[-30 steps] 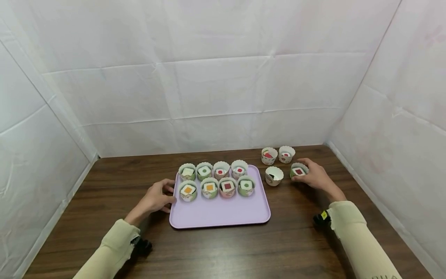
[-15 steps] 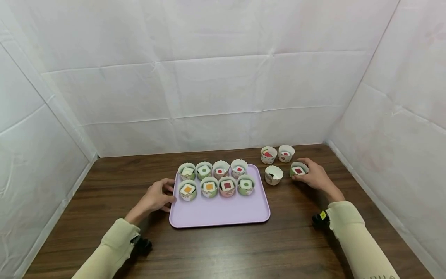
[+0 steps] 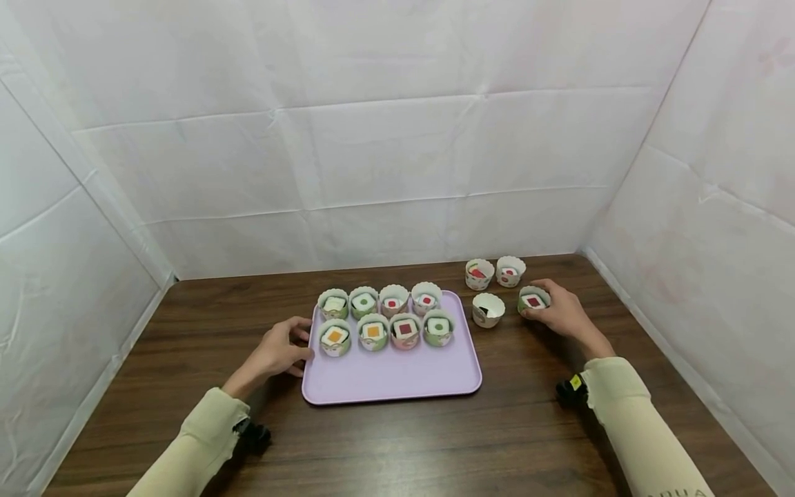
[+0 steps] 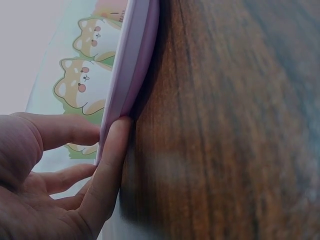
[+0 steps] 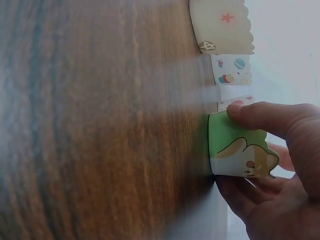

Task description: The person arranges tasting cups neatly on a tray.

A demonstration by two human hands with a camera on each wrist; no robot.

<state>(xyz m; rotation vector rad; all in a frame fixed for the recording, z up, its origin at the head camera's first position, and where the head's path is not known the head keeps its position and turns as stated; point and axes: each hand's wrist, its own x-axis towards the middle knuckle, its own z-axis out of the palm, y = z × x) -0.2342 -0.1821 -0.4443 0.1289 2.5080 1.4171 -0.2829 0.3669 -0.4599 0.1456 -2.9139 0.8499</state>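
My right hand (image 3: 562,310) holds a green paper baking cup (image 5: 232,145) at its side, thumb on the near wall and fingers round the back. The cup stands on the table; inside it is a white sushi-like piece (image 3: 532,301) with a dark red square centre. At the other side, my left hand (image 3: 277,348) touches the left edge of a lilac tray (image 3: 391,383) with thumb and fingertips. Two rows of paper cups with similar pieces fill the tray's back half, among them a pink cup (image 3: 406,333). The left wrist view shows fingertips right at the rim.
Three more paper cups stand right of the tray: a white one (image 3: 488,312) with a dark bit inside, and two behind it, one (image 3: 479,275) with red contents. The brown wooden table (image 3: 397,442) meets white sheeting (image 3: 373,159) at the back and sides.
Almost nothing changes. The right hand keeps its hold on the green cup, the left hand stays at the tray edge, and the view shifts very slightly.
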